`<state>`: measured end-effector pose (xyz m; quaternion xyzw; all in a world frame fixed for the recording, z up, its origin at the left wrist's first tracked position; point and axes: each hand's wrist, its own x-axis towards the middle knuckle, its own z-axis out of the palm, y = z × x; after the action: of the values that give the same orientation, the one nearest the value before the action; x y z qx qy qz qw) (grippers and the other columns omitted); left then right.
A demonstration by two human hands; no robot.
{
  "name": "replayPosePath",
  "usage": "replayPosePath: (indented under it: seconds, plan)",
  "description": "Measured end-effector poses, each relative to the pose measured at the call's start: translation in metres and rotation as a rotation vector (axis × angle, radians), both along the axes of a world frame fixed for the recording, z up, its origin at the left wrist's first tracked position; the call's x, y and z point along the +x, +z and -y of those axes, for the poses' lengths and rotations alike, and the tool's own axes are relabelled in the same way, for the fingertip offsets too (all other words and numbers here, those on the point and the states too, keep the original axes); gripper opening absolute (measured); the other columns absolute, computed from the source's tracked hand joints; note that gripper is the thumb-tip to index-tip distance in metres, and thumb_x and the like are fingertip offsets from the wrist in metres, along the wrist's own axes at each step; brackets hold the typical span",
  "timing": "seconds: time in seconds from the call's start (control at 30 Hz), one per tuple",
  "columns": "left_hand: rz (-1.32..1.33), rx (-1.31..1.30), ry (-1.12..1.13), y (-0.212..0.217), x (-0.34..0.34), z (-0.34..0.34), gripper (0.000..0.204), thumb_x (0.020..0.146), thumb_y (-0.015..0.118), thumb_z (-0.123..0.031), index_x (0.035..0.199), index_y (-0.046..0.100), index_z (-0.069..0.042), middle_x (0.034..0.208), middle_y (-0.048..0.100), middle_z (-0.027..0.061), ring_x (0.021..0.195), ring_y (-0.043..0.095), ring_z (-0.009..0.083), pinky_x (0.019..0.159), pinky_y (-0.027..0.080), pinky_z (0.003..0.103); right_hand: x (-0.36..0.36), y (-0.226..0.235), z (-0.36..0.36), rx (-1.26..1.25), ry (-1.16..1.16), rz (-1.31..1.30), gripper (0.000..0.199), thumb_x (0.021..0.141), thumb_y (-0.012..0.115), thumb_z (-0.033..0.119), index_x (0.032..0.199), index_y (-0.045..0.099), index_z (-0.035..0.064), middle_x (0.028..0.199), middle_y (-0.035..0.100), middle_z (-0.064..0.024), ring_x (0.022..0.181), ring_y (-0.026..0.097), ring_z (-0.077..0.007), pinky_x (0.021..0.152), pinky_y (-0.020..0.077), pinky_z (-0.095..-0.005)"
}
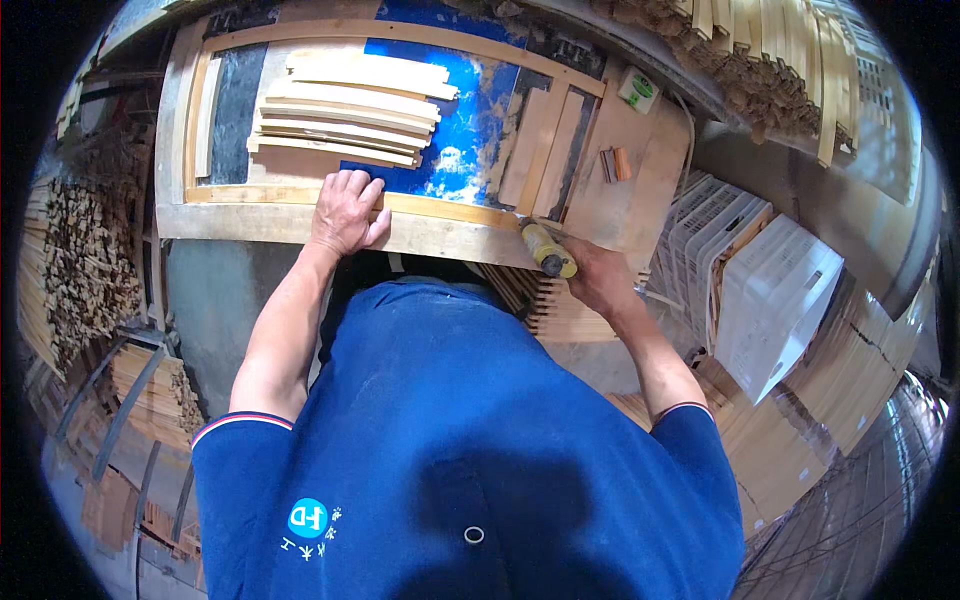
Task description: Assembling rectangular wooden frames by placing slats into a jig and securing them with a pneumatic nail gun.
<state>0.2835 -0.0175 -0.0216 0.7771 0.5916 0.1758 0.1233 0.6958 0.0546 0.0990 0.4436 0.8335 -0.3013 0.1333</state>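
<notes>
A rectangular wooden frame [440, 206] lies on the workbench, with its long front rail along the near edge. My left hand [347, 212] presses on that rail left of its middle, fingers curled over it and thumb to the right. In my right hand [600, 278] is a nail gun [543, 248] with a yellowish barrel and dark cap. Its nose meets the frame's front rail near the right end; the handle is mostly hidden in my grip. Inside the frame, a bundle of pale wood strips [350, 105] lies on a blue, worn surface [470, 120].
A small green-and-white box [638, 90] and a brown block [616, 165] sit on the bench's right side. White plastic crates [775, 305] stand to the right. Stacked wood strips rise at the far right [770, 60] and left [95, 270]. More strips [565, 310] lie below the bench edge.
</notes>
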Motion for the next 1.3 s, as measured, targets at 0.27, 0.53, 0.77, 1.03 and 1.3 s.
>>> replayPosePath:
  seconds: [0.27, 0.53, 0.77, 1.03, 1.3]
  plan:
    - [-0.004, 0.025, -0.001, -0.001, -0.001, -0.002, 0.040, 0.075, 0.070, -0.034, 0.104, 0.065, -0.007, 0.096, 0.055, 0.0117, 0.094, 0.054, 0.0308, 0.084, 0.044, 0.044, -0.006, -0.009, 0.004, 0.018, 0.015, 0.066, 0.045, 0.074, 0.064, 0.004, 0.119, 0.059, 0.0100, 0.109, 0.070, -0.0174, 0.096, 0.068, -0.0398, 0.079, 0.0546, -0.0502]
    - [0.051, 0.033, 0.019, -0.002, -0.006, 0.001, 0.033, 0.072, 0.070, -0.034, 0.092, 0.063, -0.009, 0.090, 0.054, 0.0117, 0.089, 0.056, 0.0306, 0.079, 0.044, 0.046, -0.009, -0.005, 0.007, 0.024, -0.075, 0.001, 0.033, 0.077, 0.065, 0.006, 0.110, 0.060, 0.0092, 0.096, 0.069, -0.0217, 0.091, 0.066, -0.0442, 0.077, 0.0526, -0.0532]
    - [0.090, 0.050, 0.011, -0.004, -0.007, 0.005, 0.030, 0.070, 0.068, -0.035, 0.084, 0.058, -0.010, 0.086, 0.052, 0.0098, 0.085, 0.055, 0.0282, 0.078, 0.043, 0.044, -0.055, 0.027, -0.031, -0.104, -0.098, 0.195, 0.039, 0.082, 0.067, 0.012, 0.121, 0.062, 0.0060, 0.094, 0.071, -0.0237, 0.092, 0.069, -0.0433, 0.079, 0.0534, -0.0508]
    - [0.251, 0.036, -0.009, -0.006, -0.033, 0.014, 0.024, 0.070, 0.071, -0.028, 0.082, 0.060, -0.011, 0.085, 0.054, 0.0077, 0.086, 0.056, 0.0264, 0.079, 0.045, 0.043, -0.310, 0.106, -0.112, -0.560, -0.222, -0.212, 0.014, 0.088, 0.067, 0.016, 0.094, 0.064, 0.0029, 0.064, 0.057, 0.0010, 0.055, 0.055, -0.0090, 0.049, 0.0443, -0.0279]
    - [0.208, 0.138, 0.310, -0.010, -0.149, 0.039, 0.025, 0.073, 0.070, -0.027, 0.090, 0.067, -0.009, 0.091, 0.063, 0.0104, 0.089, 0.061, 0.0302, 0.084, 0.048, 0.046, -0.556, 0.033, -0.199, -0.269, -0.084, -0.244, 0.030, 0.088, 0.075, 0.029, 0.084, 0.063, 0.0016, 0.060, 0.059, -0.0041, 0.052, 0.058, -0.0141, 0.051, 0.0486, -0.0321]
